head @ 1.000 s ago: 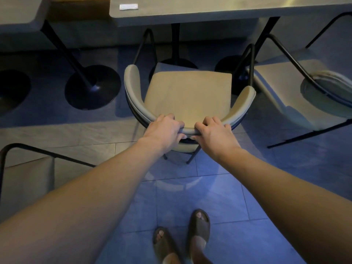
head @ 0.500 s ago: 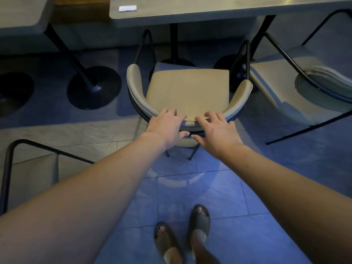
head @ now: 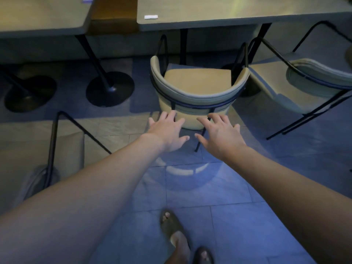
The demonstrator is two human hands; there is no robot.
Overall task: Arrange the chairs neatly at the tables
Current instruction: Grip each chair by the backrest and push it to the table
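A beige cushioned chair [head: 198,82] with a curved backrest and black metal frame stands in front of me, its seat facing the grey table [head: 238,10] and its front near the table's edge. My left hand [head: 168,133] hovers just behind the backrest, fingers spread, holding nothing. My right hand [head: 219,134] is beside it, also spread and empty. Neither hand touches the chair.
A second beige chair [head: 304,82] stands tilted at the right. Part of a third chair [head: 55,141] is at the lower left. Another table [head: 42,14] is at the upper left, with round black bases [head: 110,88] on the floor. My sandalled feet [head: 175,235] stand on blue-lit tiles.
Both hands released the chair's backrest and pulled back, fingers spreading. The chair now sits farther from me, closer to the table.
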